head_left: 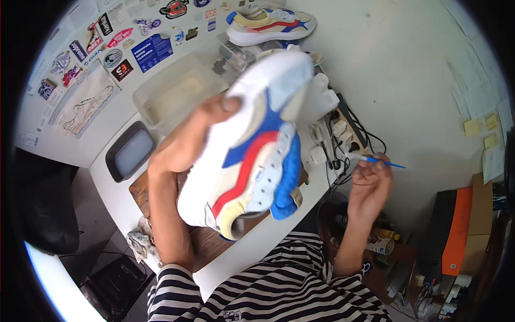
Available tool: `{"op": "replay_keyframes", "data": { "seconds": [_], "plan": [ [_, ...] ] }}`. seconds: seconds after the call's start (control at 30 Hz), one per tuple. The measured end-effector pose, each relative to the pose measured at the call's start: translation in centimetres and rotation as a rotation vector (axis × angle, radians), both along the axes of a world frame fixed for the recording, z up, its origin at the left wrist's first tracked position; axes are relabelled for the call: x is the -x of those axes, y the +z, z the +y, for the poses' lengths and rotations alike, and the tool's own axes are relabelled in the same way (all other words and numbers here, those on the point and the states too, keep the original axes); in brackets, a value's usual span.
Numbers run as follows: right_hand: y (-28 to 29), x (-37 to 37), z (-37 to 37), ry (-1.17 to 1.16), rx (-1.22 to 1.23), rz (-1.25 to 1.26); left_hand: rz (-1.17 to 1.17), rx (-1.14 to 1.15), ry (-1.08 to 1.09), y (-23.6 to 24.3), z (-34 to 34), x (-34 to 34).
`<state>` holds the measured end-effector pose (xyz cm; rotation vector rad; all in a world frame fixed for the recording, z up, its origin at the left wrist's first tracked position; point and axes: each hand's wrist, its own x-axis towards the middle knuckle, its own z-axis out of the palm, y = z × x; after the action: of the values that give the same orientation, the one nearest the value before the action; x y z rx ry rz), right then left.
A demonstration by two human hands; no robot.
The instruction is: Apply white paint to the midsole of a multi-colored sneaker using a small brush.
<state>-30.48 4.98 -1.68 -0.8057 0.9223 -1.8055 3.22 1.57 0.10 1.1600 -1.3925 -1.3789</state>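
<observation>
My left hand (198, 129) grips a multicolour sneaker (249, 161) by its white sole, holding it tilted with the toe toward the top and the collar low. Its side shows cream, blue, red and pale yellow panels, with white lace-hole strips and a bright blue tongue. At the right, my right hand (375, 180) pinches a thin blue-handled paintbrush (383, 162), held apart from the shoe with its pale tip pointing left.
A second sneaker (271, 27) rests at the back by the sticker-covered wall. The white desk holds a clear plastic tub (169, 91), dark tray (129, 153), wooden board (220, 249), white jug (319, 99) and cabled power strip (354, 134). Boxes (453, 225) stand at right.
</observation>
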Motion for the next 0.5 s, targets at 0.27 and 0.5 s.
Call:
{"op": "replay_keyframes", "data": {
  "seconds": [0.27, 0.5],
  "plan": [
    [5.9, 2.2, 6.6, 0.263, 0.382, 0.672, -0.129, -0.058, -0.663, 0.4, -0.6, 8.8],
    [5.6, 2.4, 7.1, 0.386, 0.493, 0.981, -0.212, -0.086, -0.761, -0.2, -0.5, 10.5]
  ]
}}
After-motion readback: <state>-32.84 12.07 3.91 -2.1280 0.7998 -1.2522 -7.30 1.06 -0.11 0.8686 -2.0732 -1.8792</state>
